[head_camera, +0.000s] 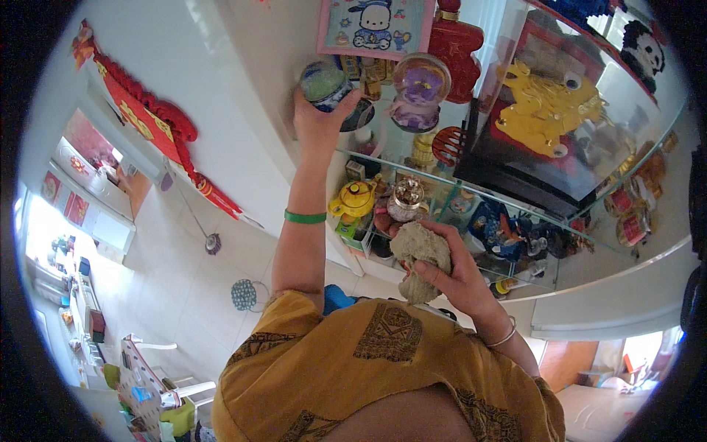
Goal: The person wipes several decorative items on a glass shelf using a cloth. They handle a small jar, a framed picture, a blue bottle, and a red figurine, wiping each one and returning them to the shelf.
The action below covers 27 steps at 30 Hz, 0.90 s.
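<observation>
With my left hand [320,124] I grip a rounded blue-and-white object [325,83] with a pale green top, at the wall end of the upper glass shelf [386,154]. A dark round base or stand [360,116] shows just beside my thumb. My right hand [455,276] holds a bunched beige cloth [421,251] near my chest, in front of the lower shelf. A snow globe [421,91] with a purple figure stands to the right of my left hand. Small bottles [371,80] are behind it, under a pink-framed cartoon picture [375,30].
On the upper shelf are a red bottle [455,50], a brown comb [448,145] and a clear case with a gold ornament [552,110]. The lower shelf holds a yellow teapot [353,198], a lidded jar [407,199] and a blue ornament [494,226]. Glass edges run close to both hands.
</observation>
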{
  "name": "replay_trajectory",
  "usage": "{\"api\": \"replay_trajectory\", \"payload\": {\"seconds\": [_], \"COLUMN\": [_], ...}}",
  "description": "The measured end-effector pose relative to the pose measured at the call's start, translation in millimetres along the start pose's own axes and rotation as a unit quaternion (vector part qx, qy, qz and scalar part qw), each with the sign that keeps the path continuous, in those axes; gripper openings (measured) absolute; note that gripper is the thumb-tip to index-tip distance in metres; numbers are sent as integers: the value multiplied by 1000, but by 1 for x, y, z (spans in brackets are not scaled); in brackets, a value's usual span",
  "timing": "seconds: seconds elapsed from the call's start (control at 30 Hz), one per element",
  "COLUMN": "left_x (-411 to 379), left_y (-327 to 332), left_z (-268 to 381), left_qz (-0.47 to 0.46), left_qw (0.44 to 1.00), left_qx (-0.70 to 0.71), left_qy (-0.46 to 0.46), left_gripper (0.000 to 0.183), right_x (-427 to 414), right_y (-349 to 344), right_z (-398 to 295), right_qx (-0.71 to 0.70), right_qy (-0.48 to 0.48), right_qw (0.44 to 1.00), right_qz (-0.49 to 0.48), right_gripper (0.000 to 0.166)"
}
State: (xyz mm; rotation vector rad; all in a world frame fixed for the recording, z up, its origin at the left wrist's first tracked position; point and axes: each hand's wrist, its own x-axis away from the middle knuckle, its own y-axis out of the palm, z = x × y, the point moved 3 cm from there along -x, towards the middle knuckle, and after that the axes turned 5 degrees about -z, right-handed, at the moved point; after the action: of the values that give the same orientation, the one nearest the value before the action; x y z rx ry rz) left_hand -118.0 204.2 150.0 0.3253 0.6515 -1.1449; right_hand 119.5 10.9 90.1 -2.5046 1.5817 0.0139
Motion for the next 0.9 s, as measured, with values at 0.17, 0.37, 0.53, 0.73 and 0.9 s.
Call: {"api": "replay_trajectory", "payload": {"seconds": [0.17,0.37,0.53,0.73,0.9], "left_x": [19,67,100,115,122], "left_y": [-18,-63,-92,-105,-111], "left_z": [22,70,73,74,65], "left_qz": [69,64,116,36,38], "left_qw": [990,979,991,995,993], "left_qx": [120,193,59,35,52], "left_qy": [37,9,-17,-83,-104], "left_gripper": [61,60,64,64,65], "right_x": [-6,-41,-130,-239,-238], "right_y": [2,6,26,51,41], "right_z": [-1,-76,-139,-54,-46], "right_qx": [35,191,356,602,586], "right_qy": [-8,-168,-428,-134,-238], "right_qw": [999,966,815,779,769], "right_qz": [-3,54,160,112,90], "right_gripper": [57,56,59,57,49]}}
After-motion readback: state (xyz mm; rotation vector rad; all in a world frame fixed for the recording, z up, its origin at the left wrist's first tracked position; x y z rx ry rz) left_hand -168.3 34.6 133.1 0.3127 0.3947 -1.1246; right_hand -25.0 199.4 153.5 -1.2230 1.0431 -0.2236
